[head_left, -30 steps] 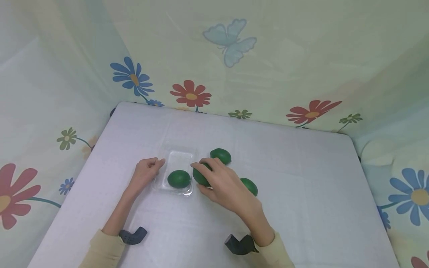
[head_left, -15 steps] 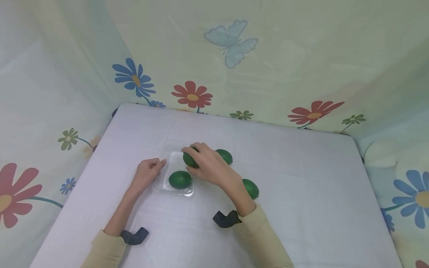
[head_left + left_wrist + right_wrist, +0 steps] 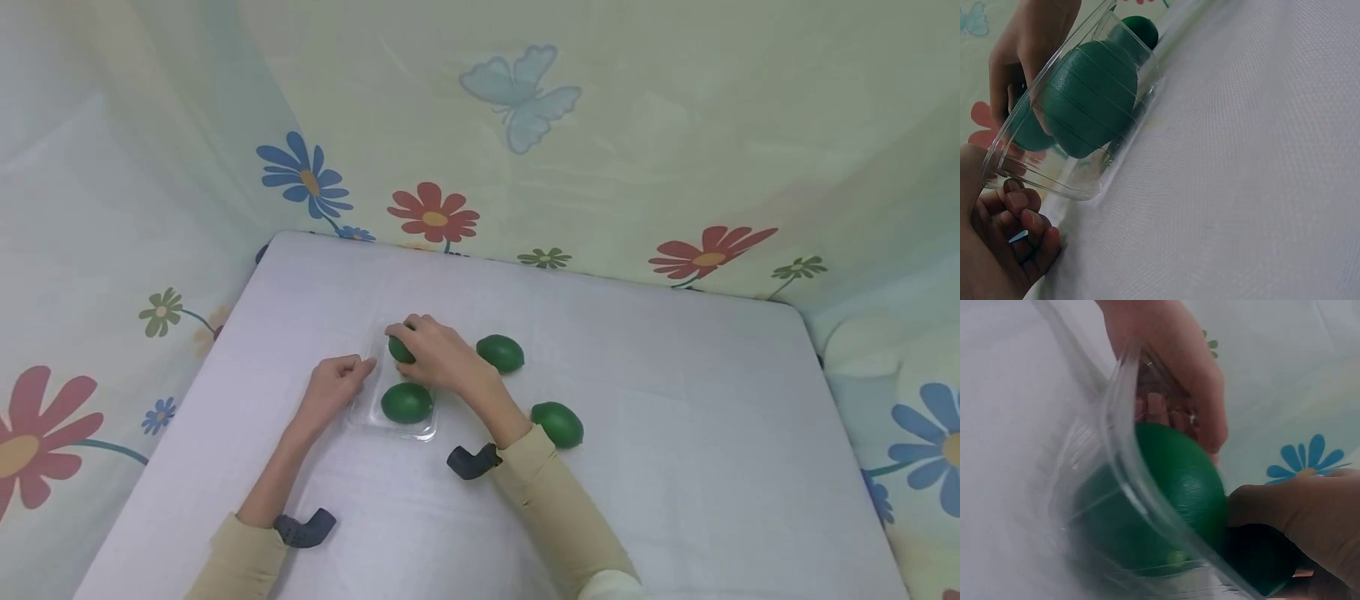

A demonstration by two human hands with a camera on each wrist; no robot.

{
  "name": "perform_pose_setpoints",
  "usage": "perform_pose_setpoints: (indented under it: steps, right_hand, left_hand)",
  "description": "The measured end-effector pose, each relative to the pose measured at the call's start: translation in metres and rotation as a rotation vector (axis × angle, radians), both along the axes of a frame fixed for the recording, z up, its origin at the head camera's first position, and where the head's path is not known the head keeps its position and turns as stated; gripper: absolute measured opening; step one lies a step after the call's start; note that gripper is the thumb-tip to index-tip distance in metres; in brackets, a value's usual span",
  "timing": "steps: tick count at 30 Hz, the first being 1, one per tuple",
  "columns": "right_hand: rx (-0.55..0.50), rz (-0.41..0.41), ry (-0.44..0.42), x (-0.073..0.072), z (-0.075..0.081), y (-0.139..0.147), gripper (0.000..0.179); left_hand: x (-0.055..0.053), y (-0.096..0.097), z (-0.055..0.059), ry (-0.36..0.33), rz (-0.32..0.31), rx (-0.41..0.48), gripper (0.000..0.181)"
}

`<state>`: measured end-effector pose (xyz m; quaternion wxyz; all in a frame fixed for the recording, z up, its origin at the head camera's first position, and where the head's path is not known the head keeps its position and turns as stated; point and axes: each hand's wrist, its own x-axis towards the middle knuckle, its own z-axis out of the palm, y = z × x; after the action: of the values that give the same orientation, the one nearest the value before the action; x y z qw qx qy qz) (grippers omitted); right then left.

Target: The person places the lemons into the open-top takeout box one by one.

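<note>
A clear plastic container point(image 3: 390, 428) lies on the white-covered table. My left hand point(image 3: 328, 390) pinches its left rim; in the left wrist view the thumb is over the edge and curled fingers point(image 3: 1034, 225) are beneath. One green lime point(image 3: 1091, 97) rests in the near half of the container. My right hand point(image 3: 444, 357) holds a second lime point(image 3: 401, 350) at the far half, within the container's outline. From the head view I cannot tell whether that lime touches the container's floor. The right hand's fingers hide part of it.
Two more limes sit right of the container: one lime point(image 3: 500, 354) behind the right wrist, another lime point(image 3: 557, 424) beside the right forearm. Dark curved wrist mounts point(image 3: 306, 528) stick out from both wrists. A flower-printed curtain point(image 3: 600, 167) surrounds the table's back and sides.
My right hand has carried its lime left and away from me, from beside the container to its far half. The left hand stays at the rim.
</note>
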<state>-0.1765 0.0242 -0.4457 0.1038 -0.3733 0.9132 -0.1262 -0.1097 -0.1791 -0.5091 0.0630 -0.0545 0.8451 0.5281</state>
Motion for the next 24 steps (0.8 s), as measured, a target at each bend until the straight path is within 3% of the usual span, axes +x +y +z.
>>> perform_pose_setpoints:
  steps: [11, 19, 24]
  right_hand:
    - [0.094, 0.018, -0.038, -0.005, -0.016, -0.008, 0.056]
    - [0.076, -0.010, -0.060, -0.003, -0.015, -0.006, 0.057]
    - [0.048, -0.012, -0.028, 0.001, -0.009, -0.001, 0.056]
  left_hand:
    - [0.000, 0.003, 0.002, -0.015, 0.000, -0.005, 0.047]
    - [0.001, 0.003, 0.002, -0.021, -0.002, -0.012, 0.047]
    - [0.001, 0.001, 0.002, -0.014, 0.000, -0.014, 0.047]
